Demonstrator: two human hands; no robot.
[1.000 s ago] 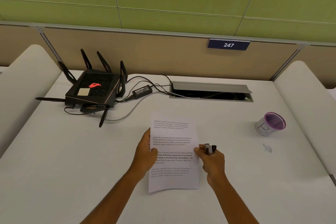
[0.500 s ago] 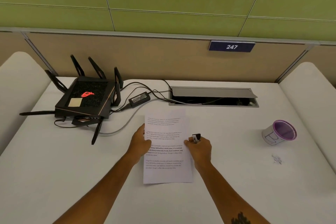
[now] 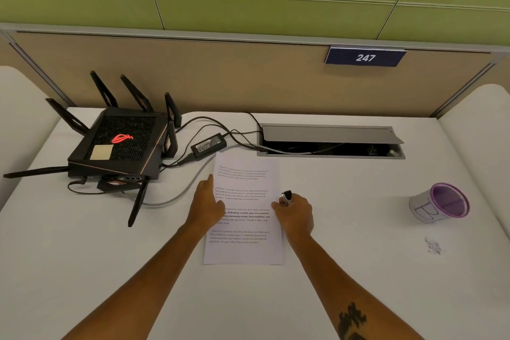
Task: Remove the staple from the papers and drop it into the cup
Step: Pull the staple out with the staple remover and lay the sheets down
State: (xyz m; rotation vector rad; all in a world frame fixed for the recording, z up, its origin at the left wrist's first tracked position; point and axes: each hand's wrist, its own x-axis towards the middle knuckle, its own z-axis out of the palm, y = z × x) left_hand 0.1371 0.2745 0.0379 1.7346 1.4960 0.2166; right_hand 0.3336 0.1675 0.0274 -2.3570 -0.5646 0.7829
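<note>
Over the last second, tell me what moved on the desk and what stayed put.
The papers slid away from the person, toward the cable hatch, pushed by the left hand and the right hand. The right hand kept its grip on the staple remover; the left stayed flat on the left edge. The cup and router stayed put.

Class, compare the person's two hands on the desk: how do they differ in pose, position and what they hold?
The left hand lies flat and empty, while the right hand is curled in a grip around a small black and silver tool. The left hand presses the left edge of the papers, and the right hand sits at their right edge. Both rest against the same printed sheets on the white desk.
</note>
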